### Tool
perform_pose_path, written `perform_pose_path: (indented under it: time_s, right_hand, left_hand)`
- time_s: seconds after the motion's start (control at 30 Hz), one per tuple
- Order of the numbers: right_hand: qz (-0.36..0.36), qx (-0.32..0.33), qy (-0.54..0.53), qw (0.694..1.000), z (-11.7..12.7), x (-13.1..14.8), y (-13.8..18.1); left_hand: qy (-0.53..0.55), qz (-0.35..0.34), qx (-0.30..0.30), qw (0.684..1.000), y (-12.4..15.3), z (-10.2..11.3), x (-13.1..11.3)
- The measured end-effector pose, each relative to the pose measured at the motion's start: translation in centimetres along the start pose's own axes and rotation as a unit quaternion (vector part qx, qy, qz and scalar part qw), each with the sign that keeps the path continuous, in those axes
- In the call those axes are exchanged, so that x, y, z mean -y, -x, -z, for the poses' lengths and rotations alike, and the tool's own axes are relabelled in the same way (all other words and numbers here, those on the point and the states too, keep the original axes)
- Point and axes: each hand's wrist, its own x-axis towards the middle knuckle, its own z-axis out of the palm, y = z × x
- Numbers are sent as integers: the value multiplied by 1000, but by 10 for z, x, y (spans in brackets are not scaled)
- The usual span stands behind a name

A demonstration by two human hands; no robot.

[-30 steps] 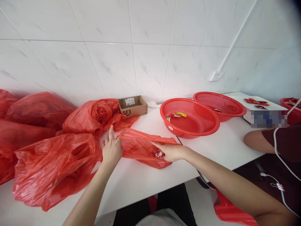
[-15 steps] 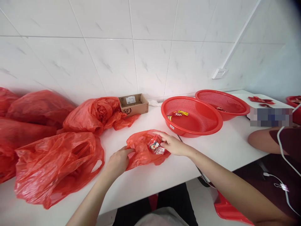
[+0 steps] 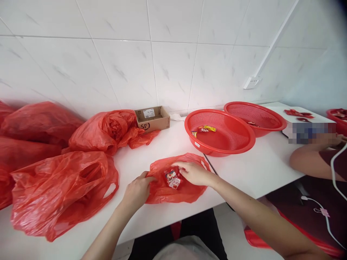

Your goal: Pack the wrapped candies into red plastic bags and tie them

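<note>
A thin red plastic bag (image 3: 187,195) lies spread on the white table in front of me. My left hand (image 3: 137,190) pinches its left edge between thumb and fingers. Within the bag is a small cluster of wrapped snack packets (image 3: 173,179), red and white with a printed picture. Over the bag's right part, my right hand (image 3: 197,174) reaches in, index finger stretched out and thumb apart, close beside the packets. Whether its fingertips touch them I cannot tell.
Large red plastic bags (image 3: 62,198) fill the left side. An open cardboard box (image 3: 154,122) stands by the wall. A red colander basket (image 3: 225,148) holds several small packets; another basket (image 3: 260,117) stands behind it. At right is a person's arm (image 3: 305,160).
The red bag is spread wider and flatter, its right side further right. The packets have shifted slightly left and down. Both hands stay at the bag, and the view has moved a little.
</note>
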Motion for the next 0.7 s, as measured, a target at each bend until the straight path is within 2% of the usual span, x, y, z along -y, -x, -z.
perform_pose_path:
  time_s: [0.1, 0.2, 0.27, 0.33, 0.4, 0.53, 0.63, 0.7]
  right_hand:
    - [-1, -57, 110, 992, -7, -2, 4]
    - [50, -103, 154, 981, -11, -2, 4]
    - [101, -63, 147, 982, -13, -3, 2]
    - [118, 0, 139, 983, -14, -7, 0]
    - [91, 47, 136, 985, -13, -13, -1]
    - [21, 101, 127, 987, -7, -28, -1]
    - [25, 139, 150, 979, -5, -34, 0]
    - [28, 136, 163, 977, -5, -31, 1]
  left_hand:
    - [6, 10, -20, 1000, 4, -1, 0]
    - [-4, 16, -94, 995, 8, -4, -7]
    - [-22, 1, -160, 987, 9, -9, -13]
    - [-44, -20, -191, 980, 9, -16, -19]
    - [-63, -21, -164, 984, 10, -24, -21]
    - [-78, 18, -73, 994, 11, -30, -17]
    - [-79, 31, -55, 995, 12, -27, -13]
    - [-78, 36, -49, 995, 14, -24, -11]
